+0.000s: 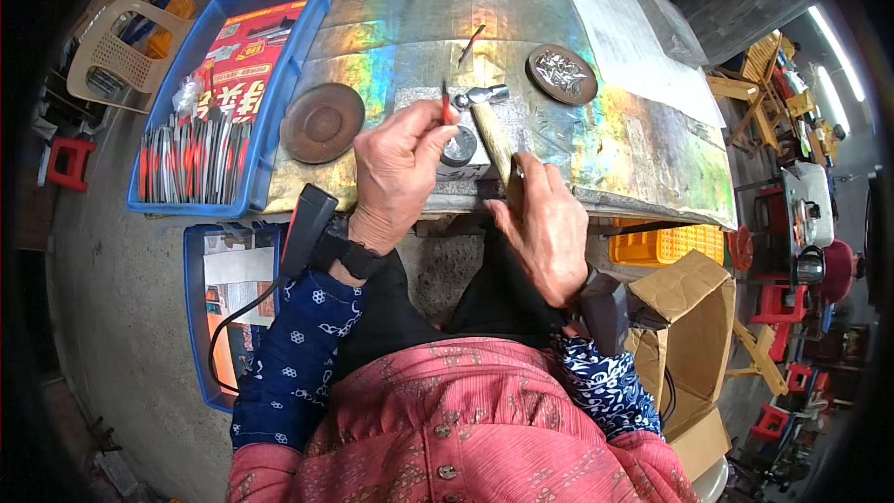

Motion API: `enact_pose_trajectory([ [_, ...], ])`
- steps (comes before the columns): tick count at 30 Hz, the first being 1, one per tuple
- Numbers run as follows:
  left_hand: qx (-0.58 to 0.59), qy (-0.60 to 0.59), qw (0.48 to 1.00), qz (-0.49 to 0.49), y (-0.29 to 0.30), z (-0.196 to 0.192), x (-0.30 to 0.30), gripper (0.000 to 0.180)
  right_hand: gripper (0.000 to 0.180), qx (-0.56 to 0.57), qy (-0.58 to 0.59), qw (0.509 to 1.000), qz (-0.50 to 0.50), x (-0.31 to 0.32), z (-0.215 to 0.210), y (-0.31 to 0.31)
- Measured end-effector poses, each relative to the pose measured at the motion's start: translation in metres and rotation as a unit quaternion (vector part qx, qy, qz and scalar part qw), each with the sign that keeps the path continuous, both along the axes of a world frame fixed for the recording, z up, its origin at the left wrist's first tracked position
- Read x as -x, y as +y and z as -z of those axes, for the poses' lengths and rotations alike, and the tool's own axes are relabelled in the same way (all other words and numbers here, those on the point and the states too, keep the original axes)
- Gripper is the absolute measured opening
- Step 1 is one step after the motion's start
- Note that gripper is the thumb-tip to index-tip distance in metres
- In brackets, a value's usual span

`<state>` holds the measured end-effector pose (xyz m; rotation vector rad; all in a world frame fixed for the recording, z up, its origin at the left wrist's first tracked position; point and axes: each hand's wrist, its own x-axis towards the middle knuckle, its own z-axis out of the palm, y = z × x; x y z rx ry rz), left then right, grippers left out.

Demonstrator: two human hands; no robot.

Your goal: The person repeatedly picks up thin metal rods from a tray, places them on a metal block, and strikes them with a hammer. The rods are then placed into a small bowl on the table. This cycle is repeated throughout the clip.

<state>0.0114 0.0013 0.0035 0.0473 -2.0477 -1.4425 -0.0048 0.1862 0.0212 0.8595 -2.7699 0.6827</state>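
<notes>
My left hand (402,168) pinches a slim piece with a red lower part and a dark thin tip (447,104), held upright above the table. My right hand (543,228) has its fingers around the lower end of a hammer's pale wooden handle (490,135). The metal hammer head (487,93) is right beside the slim piece; whether they touch I cannot tell. Below them, a small round dark metal disc (458,146) sits on a grey block (477,168) at the table's near edge. Another slim red and dark piece (471,45) lies farther back.
A brown dish (575,91) of small metal bits stands right, a brown round dish (322,123) left. The blue tray (264,172) at left holds many slim red, black and silvery pieces. Paper sheets (624,28) cover the right side. Below are a cardboard box (694,317) and yellow crate (666,244).
</notes>
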Motion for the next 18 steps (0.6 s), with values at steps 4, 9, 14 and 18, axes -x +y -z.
enact_pose_trajectory([
  [4,0.061,0.040,0.997,-0.013,0.002,-0.003,0.000,0.009,0.041,-0.080,0.007,0.996,0.050,0.004,0.002,-0.007],
  [9,0.072,0.036,0.996,-0.028,0.004,-0.005,-0.002,0.012,0.031,0.029,0.001,0.998,0.050,0.009,-0.028,0.005],
  [14,0.070,0.043,0.996,-0.030,0.004,-0.004,0.000,0.013,0.023,0.261,0.039,0.965,-0.004,-0.003,-0.081,0.021],
  [18,0.066,0.048,0.996,-0.031,0.004,-0.002,0.000,0.013,0.023,0.124,0.030,0.991,-0.048,-0.018,-0.109,0.025],
])
